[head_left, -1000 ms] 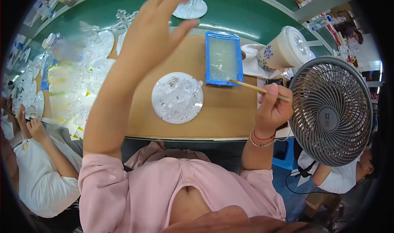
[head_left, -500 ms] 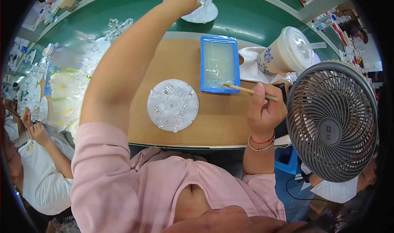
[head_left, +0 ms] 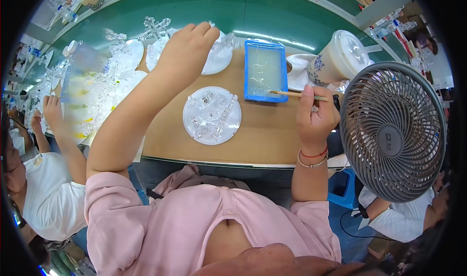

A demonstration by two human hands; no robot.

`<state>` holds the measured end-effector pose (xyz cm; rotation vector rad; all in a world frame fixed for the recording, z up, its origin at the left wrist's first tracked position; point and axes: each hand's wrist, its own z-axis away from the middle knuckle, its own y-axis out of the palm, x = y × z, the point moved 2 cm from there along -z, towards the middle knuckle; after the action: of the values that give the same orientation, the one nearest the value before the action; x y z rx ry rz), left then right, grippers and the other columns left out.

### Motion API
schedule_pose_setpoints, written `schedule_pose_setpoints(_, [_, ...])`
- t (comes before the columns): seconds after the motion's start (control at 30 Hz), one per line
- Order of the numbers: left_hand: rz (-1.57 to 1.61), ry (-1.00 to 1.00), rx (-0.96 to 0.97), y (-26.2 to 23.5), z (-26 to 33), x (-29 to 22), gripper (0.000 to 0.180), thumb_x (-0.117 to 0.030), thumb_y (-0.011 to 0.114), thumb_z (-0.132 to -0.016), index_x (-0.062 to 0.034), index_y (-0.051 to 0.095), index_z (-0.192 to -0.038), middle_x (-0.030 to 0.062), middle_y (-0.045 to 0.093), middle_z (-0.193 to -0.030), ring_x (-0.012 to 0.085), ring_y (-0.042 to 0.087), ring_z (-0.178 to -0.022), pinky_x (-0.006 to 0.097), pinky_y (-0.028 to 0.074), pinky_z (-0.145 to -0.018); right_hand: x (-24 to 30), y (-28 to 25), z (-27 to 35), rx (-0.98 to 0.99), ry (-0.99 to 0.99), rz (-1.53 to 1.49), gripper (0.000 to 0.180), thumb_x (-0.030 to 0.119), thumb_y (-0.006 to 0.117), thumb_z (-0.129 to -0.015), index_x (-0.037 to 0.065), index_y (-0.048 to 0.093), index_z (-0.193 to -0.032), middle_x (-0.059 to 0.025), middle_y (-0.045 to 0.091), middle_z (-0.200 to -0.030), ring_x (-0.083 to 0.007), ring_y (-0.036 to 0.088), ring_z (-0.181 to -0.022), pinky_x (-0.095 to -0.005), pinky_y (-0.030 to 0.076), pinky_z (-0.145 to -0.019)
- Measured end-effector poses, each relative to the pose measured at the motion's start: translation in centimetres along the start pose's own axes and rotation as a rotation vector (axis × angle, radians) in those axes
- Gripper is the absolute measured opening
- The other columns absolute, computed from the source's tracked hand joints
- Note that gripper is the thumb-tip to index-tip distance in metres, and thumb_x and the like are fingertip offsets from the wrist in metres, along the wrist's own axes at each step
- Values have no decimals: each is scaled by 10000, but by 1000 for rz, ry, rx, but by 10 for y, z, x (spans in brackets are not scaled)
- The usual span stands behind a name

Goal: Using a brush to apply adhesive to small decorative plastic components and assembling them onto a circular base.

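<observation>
My left hand (head_left: 190, 47) is closed, its fingertips hidden, at a blurred clear plastic piece (head_left: 226, 41) above a white disc (head_left: 219, 62). It seems to grip that clear piece. My right hand (head_left: 315, 111) pinches a thin wooden brush (head_left: 292, 95). The brush tip lies over the near edge of a blue-rimmed tray (head_left: 249, 95) of pale, shiny, see-through material. Nearer to me, a round white plate (head_left: 190, 125) on the brown board holds several clear plastic pieces (head_left: 209, 111).
At the right stand a lidded drink cup (head_left: 335, 62) with a straw and a large grey fan (head_left: 391, 137). A white cloth (head_left: 300, 69) lies beside the tray. Clear pieces and a bottle (head_left: 80, 52) crowd the left, where a co-worker's hand (head_left: 52, 111) reaches in.
My left hand has come back toward me and to the left, and the white disc with the clear piece is nearer. My right hand still holds the brush at the tray.
</observation>
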<state>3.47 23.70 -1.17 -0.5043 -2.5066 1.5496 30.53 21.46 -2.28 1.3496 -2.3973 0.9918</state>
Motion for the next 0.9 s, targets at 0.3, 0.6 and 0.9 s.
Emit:
schedule_pose_setpoints(0.3, [-21,-6,-32,-38,41,-19,506,-127,727,-744,-85,523,-1205,98,531,-1211,315,548,-1079,380,429,-951,7,-1,1,25,34,42,92,47,613,-888,4,586,-811,-44,583,-605,-96,528,-524,-236,419,-511])
schedule_pose_setpoints(0.6, [664,-88,111,-42,117,-45,465,-213,748,-754,-88,589,-1173,92,589,-1220,294,563,-1092,378,472,-900,38,-17,42,109,103,-363,105,60,485,-948,-27,506,-893,-143,618,-758,-139,582,-598,-244,453,-549])
schedule_pose_setpoints(0.9, [686,-219,32,-23,142,-61,489,-53,760,-717,-56,587,-1175,110,634,-1119,276,603,-991,357,487,-842,28,9,63,303,99,-294,56,26,498,-940,-23,526,-945,-130,631,-828,-128,598,-632,-236,480,-576])
